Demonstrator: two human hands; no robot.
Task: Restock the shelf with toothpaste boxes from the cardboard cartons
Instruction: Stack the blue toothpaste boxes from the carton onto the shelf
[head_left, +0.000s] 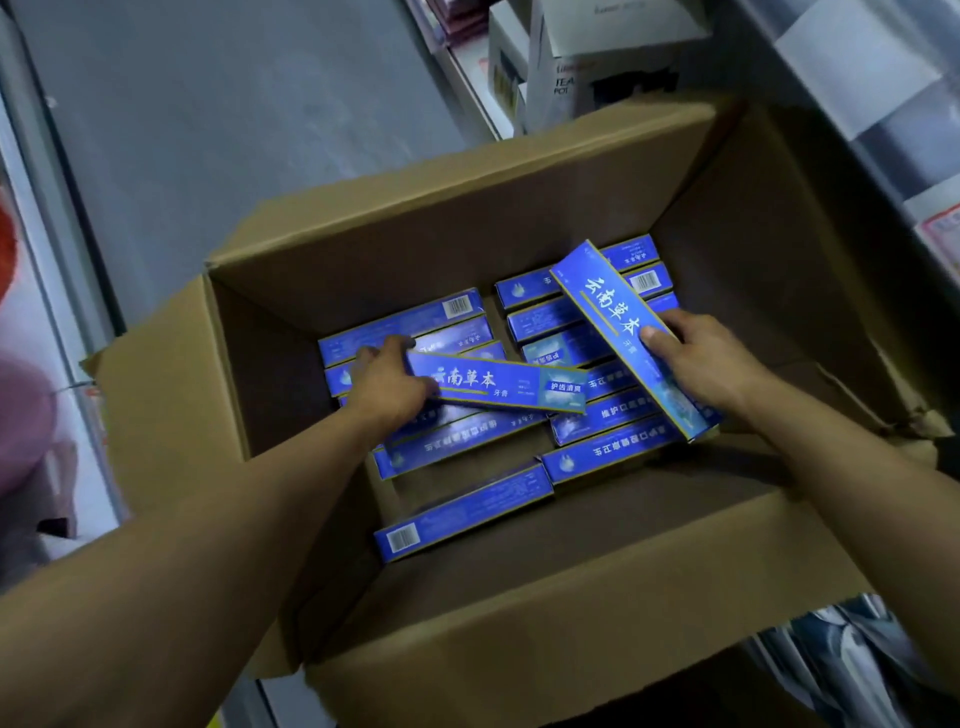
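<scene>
An open brown cardboard carton (467, 223) sits below me, its floor covered with several blue toothpaste boxes (462, 512) lying flat. Both my arms reach down into it. My left hand (387, 387) grips the left end of one blue toothpaste box (511, 384), which lies nearly level above the others. My right hand (698, 358) holds a second blue toothpaste box (618, 317) by its lower half, thumb on its printed face. This box is tilted, its far end pointing up and to the left.
The carton's flaps stand open on all sides, the right flap (779, 249) leaning against shelving. White product boxes (566, 67) sit on a shelf behind the carton. Grey floor (234, 130) stretches to the upper left. Pink and red items (26, 426) lie at the left edge.
</scene>
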